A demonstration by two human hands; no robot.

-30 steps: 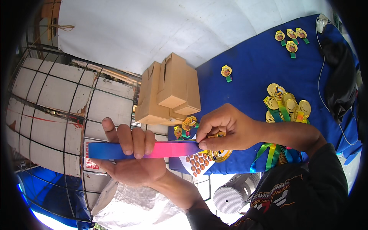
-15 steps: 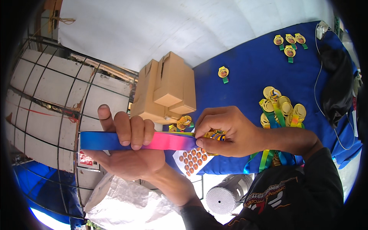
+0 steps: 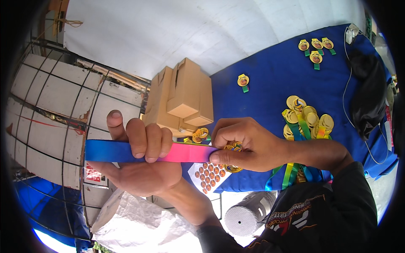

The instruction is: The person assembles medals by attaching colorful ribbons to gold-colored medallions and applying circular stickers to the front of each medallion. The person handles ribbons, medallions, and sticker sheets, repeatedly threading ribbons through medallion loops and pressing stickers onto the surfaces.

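Note:
A blue-to-pink ribbon (image 3: pixel 185 152) stretches flat between my two hands. My left hand (image 3: pixel 147 168), palm up, has its fingers folded over the ribbon, whose blue end loops out past the thumb side. Thumb and forefinger of my right hand (image 3: pixel 249 145) pinch the ribbon's purple end. Just under the right hand hangs or lies a gold medal (image 3: pixel 234 162), partly hidden by the fingers; I cannot tell whether it joins this ribbon. Below it, a white sheet of round orange stickers (image 3: pixel 209 175) lies at the table edge.
On the blue-covered table (image 3: pixel 261 105) lies a pile of gold medals (image 3: pixel 310 116) with ribbons over the near edge. Several medals (image 3: pixel 316 57) sit at the far right, one medal (image 3: pixel 243 81) apart. Cardboard boxes (image 3: pixel 181 97) stand left; a wire grid (image 3: pixel 55 118) is beyond. A black cloth (image 3: pixel 367 92) lies right.
My right hand has shifted slightly left along the ribbon, and the ribbon's purple end now lies flatter at the pinch. The left hand keeps its hold. The whole view has shifted slightly.

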